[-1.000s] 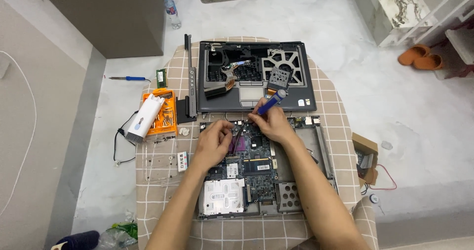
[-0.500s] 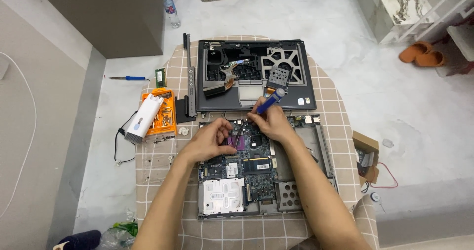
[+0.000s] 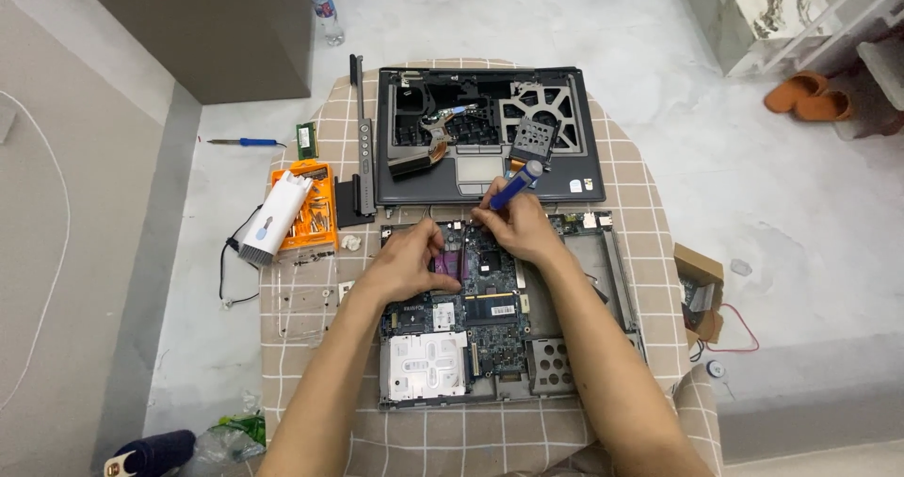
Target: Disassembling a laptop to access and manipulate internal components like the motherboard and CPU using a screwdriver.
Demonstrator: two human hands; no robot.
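An opened laptop base [image 3: 603, 251] with its green motherboard [image 3: 476, 322] exposed lies on a checked tablecloth [image 3: 650, 194]. My right hand [image 3: 518, 227] grips a blue screwdriver [image 3: 514, 187], its tip down on the board's far edge. My left hand [image 3: 407, 260] rests with bent fingers on the board beside a purple chip [image 3: 450, 264], holding nothing that I can see. The removed grey top cover [image 3: 485, 133] lies just beyond the base.
An orange bit case [image 3: 315, 209] with a white brush tool [image 3: 275, 215] on it sits at the left. On the floor lie a second screwdriver [image 3: 247, 142], a memory stick [image 3: 305, 140] and a water bottle [image 3: 326, 11]. A cardboard box [image 3: 699, 289] stands at the right.
My left hand has slid a little toward the purple chip. The right hand and screwdriver stay in the same spot.
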